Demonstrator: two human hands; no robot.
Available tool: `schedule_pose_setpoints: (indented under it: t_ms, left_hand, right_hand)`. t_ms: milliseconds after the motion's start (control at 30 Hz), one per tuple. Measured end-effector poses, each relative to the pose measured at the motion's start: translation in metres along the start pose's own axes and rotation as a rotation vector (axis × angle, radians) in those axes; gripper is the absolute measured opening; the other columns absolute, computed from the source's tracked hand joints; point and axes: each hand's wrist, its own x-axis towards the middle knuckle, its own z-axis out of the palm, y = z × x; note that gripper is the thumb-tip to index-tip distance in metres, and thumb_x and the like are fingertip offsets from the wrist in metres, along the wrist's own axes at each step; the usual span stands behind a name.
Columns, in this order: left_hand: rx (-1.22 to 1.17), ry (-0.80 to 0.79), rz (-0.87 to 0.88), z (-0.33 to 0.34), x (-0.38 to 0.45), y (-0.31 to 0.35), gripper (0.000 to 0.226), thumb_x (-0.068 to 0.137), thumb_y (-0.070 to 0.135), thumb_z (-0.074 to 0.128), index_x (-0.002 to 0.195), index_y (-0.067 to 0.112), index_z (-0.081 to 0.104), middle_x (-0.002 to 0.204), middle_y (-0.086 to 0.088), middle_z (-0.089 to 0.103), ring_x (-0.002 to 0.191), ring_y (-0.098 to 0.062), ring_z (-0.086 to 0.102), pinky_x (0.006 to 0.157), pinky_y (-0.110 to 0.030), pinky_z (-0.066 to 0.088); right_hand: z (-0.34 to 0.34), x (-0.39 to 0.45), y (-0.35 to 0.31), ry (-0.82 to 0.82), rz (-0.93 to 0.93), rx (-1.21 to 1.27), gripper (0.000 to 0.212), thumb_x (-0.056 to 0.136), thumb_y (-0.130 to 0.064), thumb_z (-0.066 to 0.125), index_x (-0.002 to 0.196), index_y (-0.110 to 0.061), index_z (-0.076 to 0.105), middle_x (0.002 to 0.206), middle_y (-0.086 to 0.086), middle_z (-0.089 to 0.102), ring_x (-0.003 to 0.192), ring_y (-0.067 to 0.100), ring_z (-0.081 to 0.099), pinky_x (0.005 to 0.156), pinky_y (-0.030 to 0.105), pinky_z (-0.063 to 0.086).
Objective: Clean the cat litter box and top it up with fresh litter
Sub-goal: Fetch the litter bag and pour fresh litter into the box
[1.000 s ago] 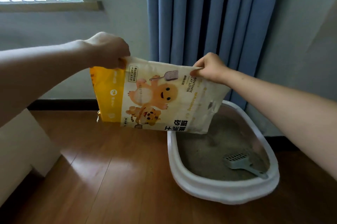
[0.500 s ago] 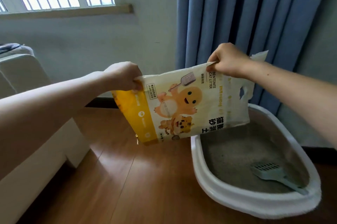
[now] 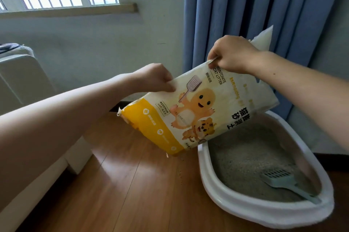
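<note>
- Left hand (image 3: 156, 78) and right hand (image 3: 231, 55) each pinch the litter bag (image 3: 198, 110) top edge.
- Bag tilted above litter box (image 3: 204, 165); scoop (image 3: 283, 180) inside.
- Specks beneath the yellow corner, possibly falling grains.

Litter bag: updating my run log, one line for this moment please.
litter bag tilted | left hand, right hand gripping | grains spilling onto floor | scoop in box

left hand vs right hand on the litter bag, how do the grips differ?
1. The left hand grips the litter bag nearer its yellow end; the right hand grips nearer its white end.
2. The left hand sits lower, the right hand higher, so the bag hangs tilted, yellow end down.
3. The right hand is above the litter box; the left is over the floor.

Shared: both pinch the bag's upper edge.
</note>
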Motion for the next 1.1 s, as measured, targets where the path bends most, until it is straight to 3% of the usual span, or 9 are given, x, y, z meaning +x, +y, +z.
schedule_pose_setpoints:
  t_ms: [100, 233, 367, 500, 667, 800, 900, 1000, 1100]
  left_hand:
    - [-0.158, 0.053, 0.047, 0.006, 0.012, 0.038, 0.023, 0.087, 0.034, 0.070, 0.096, 0.014, 0.075, 0.091, -0.005, 0.072, 0.084, -0.021, 0.066, 0.076, -0.038, 0.055]
    - [-0.292, 0.192, -0.059, 0.024, 0.031, 0.074, 0.019, 0.080, 0.027, 0.076, 0.083, 0.011, 0.068, 0.070, 0.002, 0.060, 0.063, -0.014, 0.058, 0.055, -0.026, 0.047]
    - [-0.345, 0.314, -0.160, 0.036, 0.042, 0.085, 0.017, 0.080, 0.018, 0.069, 0.069, 0.006, 0.064, 0.056, -0.001, 0.057, 0.051, -0.018, 0.053, 0.050, -0.027, 0.044]
    - [-0.317, 0.343, -0.170, 0.037, 0.044, 0.086, 0.017, 0.082, 0.019, 0.067, 0.072, 0.006, 0.064, 0.060, -0.001, 0.056, 0.057, -0.020, 0.054, 0.050, -0.028, 0.043]
    - [-0.277, 0.337, -0.180, 0.046, 0.037, 0.074, 0.022, 0.082, 0.017, 0.067, 0.064, 0.017, 0.055, 0.063, 0.001, 0.058, 0.066, -0.023, 0.061, 0.055, -0.029, 0.047]
    - [-0.292, 0.327, -0.210, 0.044, 0.033, 0.060, 0.021, 0.080, 0.018, 0.069, 0.062, 0.014, 0.059, 0.054, 0.001, 0.056, 0.052, -0.017, 0.058, 0.046, -0.025, 0.040]
    - [-0.312, 0.337, -0.215, 0.038, 0.029, 0.052, 0.023, 0.080, 0.018, 0.072, 0.059, 0.013, 0.062, 0.048, 0.002, 0.056, 0.042, -0.012, 0.050, 0.044, -0.021, 0.033]
    - [-0.305, 0.340, -0.200, 0.029, 0.023, 0.046, 0.022, 0.079, 0.019, 0.076, 0.060, 0.010, 0.067, 0.049, -0.002, 0.060, 0.043, -0.014, 0.051, 0.045, -0.022, 0.035]
    - [-0.315, 0.361, -0.177, 0.021, 0.020, 0.041, 0.027, 0.077, 0.020, 0.078, 0.054, 0.013, 0.064, 0.047, -0.002, 0.057, 0.041, -0.014, 0.048, 0.045, -0.022, 0.035]
  right_hand:
    - [0.001, 0.003, -0.007, 0.013, -0.044, -0.069, 0.014, 0.088, -0.025, 0.064, 0.095, -0.020, 0.075, 0.099, -0.001, 0.069, 0.096, 0.026, 0.061, 0.073, 0.032, 0.041]
    - [-0.002, -0.003, -0.004, 0.005, -0.039, -0.082, 0.015, 0.089, -0.027, 0.063, 0.098, -0.022, 0.073, 0.096, -0.005, 0.063, 0.100, 0.024, 0.059, 0.072, 0.030, 0.034]
    - [0.003, -0.013, 0.007, 0.053, -0.041, -0.036, 0.016, 0.091, -0.025, 0.059, 0.095, -0.019, 0.074, 0.092, -0.006, 0.064, 0.096, 0.022, 0.059, 0.070, 0.030, 0.035]
    - [0.014, -0.024, 0.026, 0.118, -0.037, 0.103, 0.021, 0.089, -0.033, 0.064, 0.101, -0.019, 0.072, 0.099, -0.004, 0.070, 0.097, 0.017, 0.059, 0.074, 0.031, 0.040]
    - [0.019, -0.042, 0.071, 0.256, 0.027, 0.241, 0.061, 0.073, -0.051, 0.075, 0.125, -0.023, 0.061, 0.116, -0.005, 0.064, 0.111, 0.014, 0.053, 0.097, 0.035, 0.044]
    - [0.040, -0.064, 0.102, 0.317, 0.328, 0.560, 0.086, 0.069, -0.038, 0.084, 0.142, -0.027, 0.040, 0.131, -0.004, 0.052, 0.121, 0.010, 0.046, 0.101, 0.026, 0.035]
    - [0.065, -0.078, 0.118, 0.024, 0.591, 0.871, 0.088, 0.071, -0.032, 0.083, 0.145, -0.025, 0.036, 0.138, -0.004, 0.049, 0.128, 0.011, 0.042, 0.103, 0.028, 0.035]
    - [0.086, -0.085, 0.129, -0.342, 0.610, 0.878, 0.088, 0.069, -0.028, 0.085, 0.144, -0.022, 0.040, 0.144, -0.003, 0.046, 0.132, 0.011, 0.042, 0.108, 0.033, 0.037]
    - [0.099, -0.085, 0.131, -0.400, 0.614, 0.862, 0.076, 0.071, -0.016, 0.084, 0.138, -0.016, 0.048, 0.136, 0.001, 0.054, 0.125, 0.015, 0.048, 0.105, 0.033, 0.041]
